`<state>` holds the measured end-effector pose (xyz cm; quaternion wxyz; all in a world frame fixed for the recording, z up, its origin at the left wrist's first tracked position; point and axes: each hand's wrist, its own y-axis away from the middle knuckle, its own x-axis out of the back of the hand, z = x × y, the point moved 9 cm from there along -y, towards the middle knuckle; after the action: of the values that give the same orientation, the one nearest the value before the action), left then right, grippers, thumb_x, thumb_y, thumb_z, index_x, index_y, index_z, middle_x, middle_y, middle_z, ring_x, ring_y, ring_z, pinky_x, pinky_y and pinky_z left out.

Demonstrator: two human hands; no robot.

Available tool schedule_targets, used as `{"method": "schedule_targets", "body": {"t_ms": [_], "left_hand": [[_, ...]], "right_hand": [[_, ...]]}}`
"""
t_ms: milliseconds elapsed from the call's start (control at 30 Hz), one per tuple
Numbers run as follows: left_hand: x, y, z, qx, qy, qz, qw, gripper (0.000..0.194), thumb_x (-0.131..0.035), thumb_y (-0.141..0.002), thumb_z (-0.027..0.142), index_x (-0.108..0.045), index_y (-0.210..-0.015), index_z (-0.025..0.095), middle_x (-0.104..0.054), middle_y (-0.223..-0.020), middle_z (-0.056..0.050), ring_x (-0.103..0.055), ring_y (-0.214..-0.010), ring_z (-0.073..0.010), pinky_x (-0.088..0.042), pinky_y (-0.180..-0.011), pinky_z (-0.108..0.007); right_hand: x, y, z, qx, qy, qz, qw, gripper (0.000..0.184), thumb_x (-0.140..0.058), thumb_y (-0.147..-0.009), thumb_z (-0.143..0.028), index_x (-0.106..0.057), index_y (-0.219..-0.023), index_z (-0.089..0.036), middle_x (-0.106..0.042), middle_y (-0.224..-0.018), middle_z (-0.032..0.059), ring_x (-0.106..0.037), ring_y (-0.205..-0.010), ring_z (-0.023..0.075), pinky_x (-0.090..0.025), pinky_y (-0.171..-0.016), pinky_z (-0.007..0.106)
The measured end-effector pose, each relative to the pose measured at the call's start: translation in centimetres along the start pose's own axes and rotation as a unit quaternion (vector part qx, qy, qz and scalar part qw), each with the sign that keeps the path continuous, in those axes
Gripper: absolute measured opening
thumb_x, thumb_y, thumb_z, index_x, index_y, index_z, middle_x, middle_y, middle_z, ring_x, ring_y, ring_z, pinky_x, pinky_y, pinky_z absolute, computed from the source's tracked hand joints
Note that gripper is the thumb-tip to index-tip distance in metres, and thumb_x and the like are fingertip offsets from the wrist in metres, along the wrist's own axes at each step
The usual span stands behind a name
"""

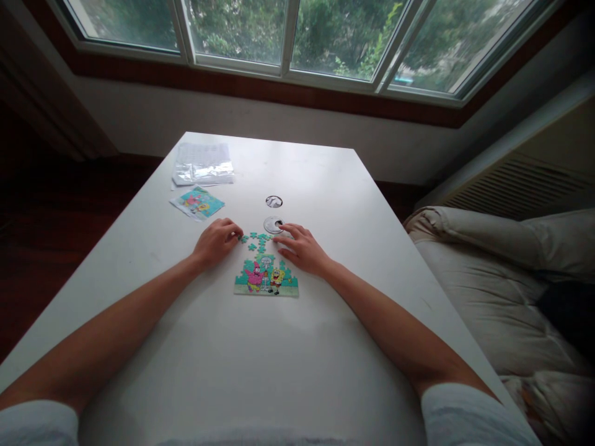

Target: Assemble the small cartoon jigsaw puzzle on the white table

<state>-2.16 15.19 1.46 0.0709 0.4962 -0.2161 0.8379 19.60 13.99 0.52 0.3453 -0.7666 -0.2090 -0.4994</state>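
Observation:
A partly assembled jigsaw puzzle (pixel 266 282) with cartoon figures lies flat on the white table (pixel 223 365), its top edge uneven. Just above it are several loose teal puzzle pieces (pixel 252 247). My left hand (pixel 217 243) rests to the left of these, thumb and finger closed on a small teal puzzle piece (pixel 244 238). Across from it, my right hand (pixel 303 248) has its fingers apart at the right side of the loose pieces. Its index fingertip reaches the edge of a round grey grommet (pixel 270 224) in the tabletop; whether it touches a piece, I cannot tell.
A picture card (pixel 199 202) showing the same kind of cartoon lies at the left, below a clear plastic bag (pixel 204 166) with paper. Another round opening (pixel 274 201) sits farther back. A beige sofa (pixel 478 291) borders the right side, and windows (pixel 288 37) stand beyond the table.

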Motion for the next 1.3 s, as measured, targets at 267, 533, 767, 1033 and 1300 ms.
{"method": "schedule_targets", "body": {"t_ms": [267,533,767,1033,1300], "left_hand": [[-0.5,0.1,0.7,-0.008,0.022,-0.011,1.0,0.019,-0.056,-0.093,0.024,-0.074,-0.097,0.022,-0.067,-0.095,-0.005,-0.058,-0.092,-0.0219,-0.046,-0.084,-0.035],[-0.8,0.8,4.3,-0.12,0.043,-0.052,0.99,0.021,-0.056,-0.096,0.029,-0.075,-0.103,0.025,-0.068,-0.107,-0.007,-0.058,-0.1,-0.0233,-0.05,-0.091,-0.038],[-1.5,2.2,8.1,-0.242,0.056,-0.136,0.959,0.023,-0.059,-0.098,0.039,-0.076,-0.113,0.032,-0.068,-0.125,-0.005,-0.058,-0.116,-0.0244,-0.046,-0.106,-0.041],[-1.8,3.2,9.6,-0.287,0.043,-0.176,0.941,0.034,-0.063,-0.096,0.042,-0.07,-0.128,0.035,-0.062,-0.143,-0.002,-0.049,-0.138,-0.0288,-0.039,-0.118,-0.047],[-1.7,3.2,9.0,-0.281,0.04,-0.169,0.944,0.036,-0.061,-0.097,0.041,-0.068,-0.132,0.034,-0.065,-0.14,-0.003,-0.05,-0.139,-0.0279,-0.04,-0.118,-0.046]], "right_hand": [[-0.1,-0.1,-0.3,-0.009,-0.009,-0.001,1.0,0.038,-0.057,-0.101,-0.037,-0.061,-0.137,-0.027,-0.047,-0.154,0.0107,-0.038,-0.145,0.0304,-0.038,-0.116,0.052],[0.8,-0.2,-0.4,-0.018,-0.025,0.036,0.999,0.018,-0.059,-0.1,-0.031,-0.071,-0.114,-0.027,-0.058,-0.143,0.0085,-0.043,-0.14,0.0274,-0.04,-0.113,0.051],[0.4,-0.3,-0.4,-0.032,-0.021,0.029,0.999,0.011,-0.064,-0.097,-0.026,-0.072,-0.105,-0.026,-0.059,-0.14,0.0074,-0.044,-0.135,0.0282,-0.041,-0.109,0.05],[0.7,-0.5,-0.8,-0.074,0.004,0.013,0.997,0.006,-0.07,-0.093,-0.024,-0.069,-0.098,-0.023,-0.062,-0.127,0.0092,-0.048,-0.121,0.0285,-0.041,-0.1,0.045],[0.9,-0.5,-1.1,-0.074,-0.107,0.018,0.991,0.007,-0.066,-0.091,-0.014,-0.065,-0.089,-0.021,-0.07,-0.089,0.0015,-0.06,-0.09,0.0185,-0.038,-0.091,0.036]]}}
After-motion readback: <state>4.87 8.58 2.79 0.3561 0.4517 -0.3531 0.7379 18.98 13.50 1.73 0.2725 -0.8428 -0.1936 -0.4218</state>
